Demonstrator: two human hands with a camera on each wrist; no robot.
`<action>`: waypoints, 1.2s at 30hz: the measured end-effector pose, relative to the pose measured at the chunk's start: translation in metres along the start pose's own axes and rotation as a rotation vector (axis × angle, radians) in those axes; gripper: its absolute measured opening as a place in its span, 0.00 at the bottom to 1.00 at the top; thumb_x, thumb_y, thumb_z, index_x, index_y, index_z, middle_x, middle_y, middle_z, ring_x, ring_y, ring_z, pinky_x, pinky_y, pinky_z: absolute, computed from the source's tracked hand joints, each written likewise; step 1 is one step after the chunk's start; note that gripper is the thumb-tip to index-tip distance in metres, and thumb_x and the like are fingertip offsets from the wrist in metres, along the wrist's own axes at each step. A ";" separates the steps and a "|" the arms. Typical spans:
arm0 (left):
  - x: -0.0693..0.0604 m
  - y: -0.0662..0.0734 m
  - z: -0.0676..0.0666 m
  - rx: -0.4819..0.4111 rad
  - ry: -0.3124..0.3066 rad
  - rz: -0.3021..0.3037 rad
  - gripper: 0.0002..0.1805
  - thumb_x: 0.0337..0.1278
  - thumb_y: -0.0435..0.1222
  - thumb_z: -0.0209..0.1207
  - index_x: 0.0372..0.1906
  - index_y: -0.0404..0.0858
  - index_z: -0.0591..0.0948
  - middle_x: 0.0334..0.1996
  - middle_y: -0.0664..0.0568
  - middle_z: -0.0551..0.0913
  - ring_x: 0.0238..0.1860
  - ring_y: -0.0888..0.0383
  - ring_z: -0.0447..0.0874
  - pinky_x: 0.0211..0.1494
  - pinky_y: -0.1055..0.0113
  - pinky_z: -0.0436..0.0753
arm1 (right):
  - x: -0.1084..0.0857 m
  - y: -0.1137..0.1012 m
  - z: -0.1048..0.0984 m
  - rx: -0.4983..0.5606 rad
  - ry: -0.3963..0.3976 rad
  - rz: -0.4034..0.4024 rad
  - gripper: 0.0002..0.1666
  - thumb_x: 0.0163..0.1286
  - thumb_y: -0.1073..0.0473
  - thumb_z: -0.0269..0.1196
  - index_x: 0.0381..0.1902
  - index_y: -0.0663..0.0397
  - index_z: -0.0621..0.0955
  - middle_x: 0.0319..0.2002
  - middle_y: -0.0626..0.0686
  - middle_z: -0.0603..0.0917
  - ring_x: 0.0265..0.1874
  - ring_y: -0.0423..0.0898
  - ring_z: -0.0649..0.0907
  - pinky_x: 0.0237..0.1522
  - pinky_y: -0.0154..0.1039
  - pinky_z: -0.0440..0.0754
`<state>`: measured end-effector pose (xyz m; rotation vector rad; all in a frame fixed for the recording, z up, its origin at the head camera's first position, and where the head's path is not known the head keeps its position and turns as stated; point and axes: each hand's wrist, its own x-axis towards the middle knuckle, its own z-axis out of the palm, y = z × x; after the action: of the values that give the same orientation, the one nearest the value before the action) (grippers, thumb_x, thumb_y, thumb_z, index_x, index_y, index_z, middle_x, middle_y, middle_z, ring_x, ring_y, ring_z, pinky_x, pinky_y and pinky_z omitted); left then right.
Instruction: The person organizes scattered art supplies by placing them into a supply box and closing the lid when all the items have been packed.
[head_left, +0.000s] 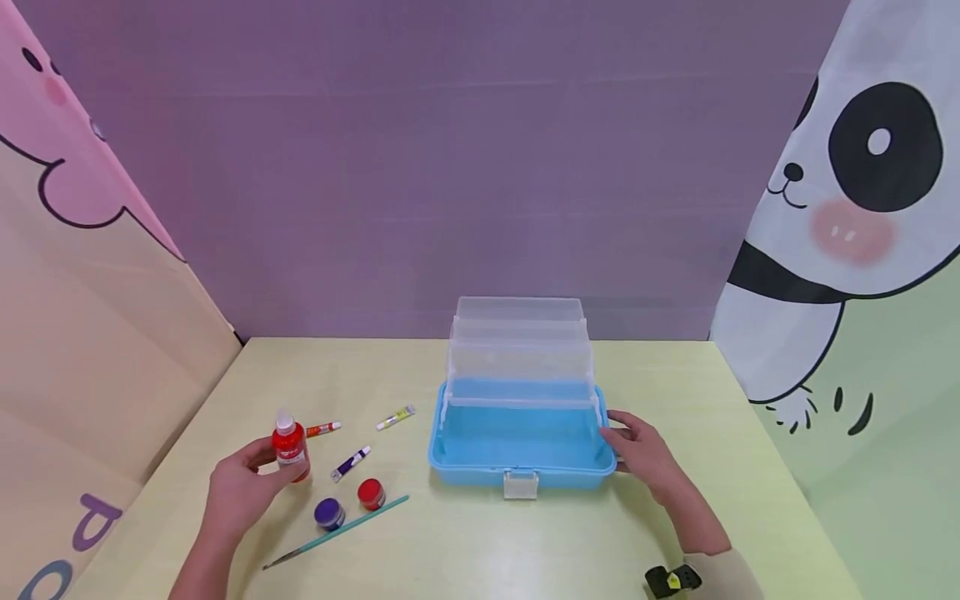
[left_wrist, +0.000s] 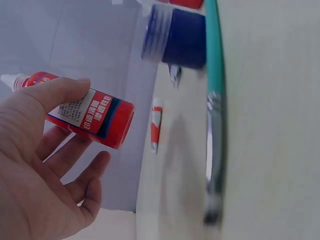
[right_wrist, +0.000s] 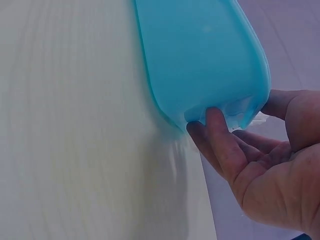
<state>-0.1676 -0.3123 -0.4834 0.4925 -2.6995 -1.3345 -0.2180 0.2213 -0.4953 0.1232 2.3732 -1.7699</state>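
We are seeing the blue box [head_left: 472, 477] standing on the pale table [head_left: 480, 558], its clear lid [head_left: 521, 350] rising at the back and its white latch [head_left: 521, 485] hanging at the front. The left hand [head_left: 243, 487] is pinching a red bottle [head_left: 291, 450] between thumb and fingers, well to the left of the box; we are finding the bottle raised off the table, its white cap pointing upward. The right hand [head_left: 647, 454] is gripping the right end of the box, with the thumb at its rim and fingertips touching its outer wall. Between bottle and box, several things are lying in the way: an orange-red tube [head_left: 322, 429] nearest the bottle, a purple tube [head_left: 351, 463], and a yellow tube [head_left: 395, 417] closest to the box's left side. Left of the box's front corner, a purple jar [head_left: 329, 514] and a red jar [head_left: 371, 494] are sitting behind a teal brush [head_left: 352, 525], which is slanting toward the box with its bristles farthest away. Behind the box, a purple backdrop [head_left: 480, 167] is hanging
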 end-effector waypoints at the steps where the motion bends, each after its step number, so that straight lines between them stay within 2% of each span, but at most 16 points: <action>1: 0.000 0.003 0.002 -0.010 0.012 0.013 0.38 0.51 0.50 0.70 0.62 0.33 0.74 0.57 0.35 0.77 0.59 0.39 0.69 0.52 0.50 0.73 | 0.000 0.000 0.000 0.000 -0.001 0.001 0.31 0.74 0.55 0.57 0.69 0.63 0.65 0.58 0.70 0.74 0.51 0.63 0.80 0.42 0.50 0.84; 5: -0.001 0.018 0.010 -0.055 0.040 0.077 0.34 0.51 0.46 0.71 0.61 0.35 0.76 0.56 0.37 0.78 0.59 0.42 0.71 0.52 0.51 0.74 | 0.000 -0.001 0.001 -0.005 0.003 0.002 0.31 0.74 0.56 0.57 0.69 0.63 0.65 0.58 0.70 0.74 0.51 0.63 0.80 0.42 0.50 0.84; 11: 0.002 0.035 0.024 -0.076 0.009 0.123 0.36 0.53 0.46 0.69 0.65 0.35 0.73 0.59 0.38 0.75 0.61 0.41 0.68 0.57 0.41 0.70 | -0.001 -0.001 0.001 -0.023 0.008 0.000 0.32 0.74 0.55 0.57 0.70 0.63 0.64 0.59 0.71 0.73 0.52 0.64 0.80 0.42 0.49 0.84; 21: 0.010 0.058 0.046 -0.061 -0.040 0.194 0.34 0.52 0.43 0.70 0.64 0.37 0.74 0.58 0.39 0.75 0.60 0.38 0.69 0.43 0.59 0.84 | 0.000 0.001 0.002 0.002 0.020 -0.006 0.30 0.74 0.56 0.57 0.69 0.63 0.66 0.57 0.69 0.75 0.49 0.61 0.81 0.42 0.49 0.84; 24: 0.010 0.065 0.050 -0.038 -0.047 0.214 0.34 0.52 0.42 0.70 0.64 0.38 0.74 0.58 0.39 0.75 0.61 0.38 0.68 0.43 0.58 0.84 | 0.000 0.003 0.003 0.014 0.018 -0.014 0.30 0.74 0.56 0.57 0.69 0.64 0.67 0.57 0.69 0.75 0.49 0.61 0.82 0.42 0.49 0.84; 30: 0.012 0.081 0.061 0.004 -0.060 0.277 0.32 0.52 0.40 0.70 0.64 0.39 0.75 0.59 0.41 0.75 0.61 0.39 0.68 0.46 0.51 0.83 | 0.000 0.003 0.003 0.022 0.025 -0.017 0.29 0.74 0.55 0.57 0.67 0.65 0.68 0.56 0.69 0.76 0.48 0.60 0.82 0.42 0.49 0.84; 36: 0.012 0.098 0.070 0.046 -0.083 0.325 0.31 0.49 0.38 0.71 0.62 0.41 0.77 0.57 0.43 0.76 0.58 0.41 0.70 0.41 0.54 0.84 | -0.001 0.002 0.003 0.016 0.031 0.000 0.29 0.74 0.55 0.58 0.66 0.66 0.69 0.55 0.69 0.76 0.47 0.60 0.82 0.42 0.49 0.84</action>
<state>-0.2182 -0.2074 -0.4498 -0.0040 -2.7273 -1.2298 -0.2161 0.2187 -0.4979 0.1539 2.3798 -1.8004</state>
